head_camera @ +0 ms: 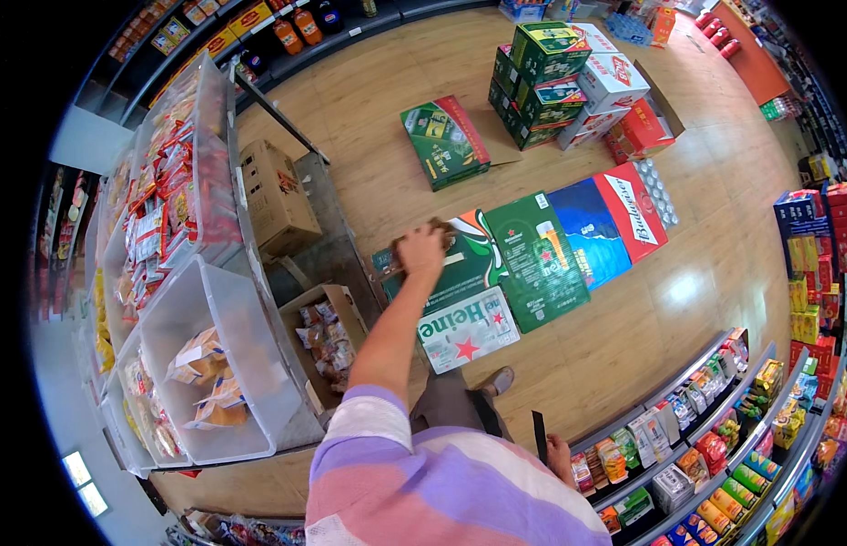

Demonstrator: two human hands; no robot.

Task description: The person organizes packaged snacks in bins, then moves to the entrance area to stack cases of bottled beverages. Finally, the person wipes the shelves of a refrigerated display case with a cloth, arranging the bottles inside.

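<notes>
My left hand [421, 250] reaches forward with its fingers on a dark brown, cloth-like item [442, 229], partly hidden under the palm. Below it lies a green beer carton [474, 263] with a white and orange design. A silver Heineken carton [469, 331] sits on my side of it. Rightward in a row come a green Heineken carton [536, 261], a blue carton [590, 232], a red Budweiser carton [631, 211] and a pack of cans [657, 194]. Low at my side, my right hand [558, 456] holds a flat black strip [539, 437] upright.
Left stands a rack with clear plastic bins [208, 375] of packaged snacks, plus a brown cardboard box [276, 198] and an open box [328, 334] on its lower shelf. A lone green carton [445, 142] and stacked cartons [549, 82] stand ahead. Shelves [710, 437] flank my right.
</notes>
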